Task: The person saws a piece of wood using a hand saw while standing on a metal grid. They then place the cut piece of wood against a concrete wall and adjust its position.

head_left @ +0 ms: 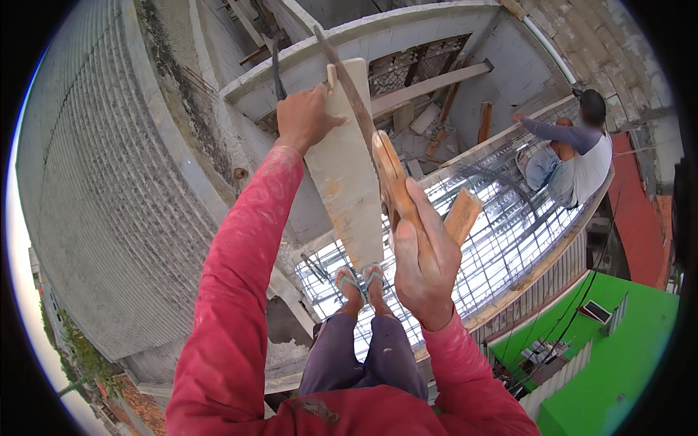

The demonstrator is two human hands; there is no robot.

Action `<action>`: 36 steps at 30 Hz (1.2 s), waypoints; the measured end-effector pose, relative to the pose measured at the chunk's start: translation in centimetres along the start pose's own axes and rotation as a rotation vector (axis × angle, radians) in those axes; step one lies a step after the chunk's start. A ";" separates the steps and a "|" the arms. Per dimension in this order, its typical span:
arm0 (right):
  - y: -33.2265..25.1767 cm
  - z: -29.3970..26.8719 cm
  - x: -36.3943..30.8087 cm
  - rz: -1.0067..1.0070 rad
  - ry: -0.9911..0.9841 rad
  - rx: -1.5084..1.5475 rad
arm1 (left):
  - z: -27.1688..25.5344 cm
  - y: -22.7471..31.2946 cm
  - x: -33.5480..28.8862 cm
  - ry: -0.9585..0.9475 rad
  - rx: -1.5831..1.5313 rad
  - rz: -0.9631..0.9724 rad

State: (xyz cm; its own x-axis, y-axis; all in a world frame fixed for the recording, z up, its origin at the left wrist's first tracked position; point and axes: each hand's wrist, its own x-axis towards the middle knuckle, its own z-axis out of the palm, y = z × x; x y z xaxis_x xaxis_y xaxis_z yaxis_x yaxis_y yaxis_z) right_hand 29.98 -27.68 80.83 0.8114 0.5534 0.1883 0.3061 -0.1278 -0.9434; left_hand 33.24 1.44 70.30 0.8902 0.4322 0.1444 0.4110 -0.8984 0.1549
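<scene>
My left hand (305, 120) grips the upper left edge of a long, pale, flat board (342, 174), the thumb lying on its face. The board's lower end reaches down near my feet. In my right hand (429, 269), which looks dusty, is the brown wooden handle (398, 185) of a handsaw. Its narrow rusty blade (349, 83) runs along the board's right side, crossing its top corner. Whether the teeth are in the wood I cannot tell. A short wooden piece (462, 214) shows beside my right hand; whether it belongs to the saw is unclear.
My sandalled feet (360, 280) stand by a rebar grid over bright sheeting (502, 211). Another person (571, 149) crouches on its far right. A corrugated roof (109, 182) rises at left. A dark tool (276, 73) is behind my left hand. Below right lies a green roof (618, 341).
</scene>
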 end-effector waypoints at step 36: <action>3.3 0.9 -5.5 -0.246 0.065 -0.076 | -1.9 -1.8 -0.2 0.017 -0.008 -0.051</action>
State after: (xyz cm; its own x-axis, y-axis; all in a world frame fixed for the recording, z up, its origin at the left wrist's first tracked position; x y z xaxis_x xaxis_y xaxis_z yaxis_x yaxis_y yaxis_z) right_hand 26.10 -30.41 76.49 0.7375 0.5217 0.4289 0.5326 -0.0590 -0.8443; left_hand 31.98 3.09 71.88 0.8644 0.4791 0.1526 0.4544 -0.8743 0.1706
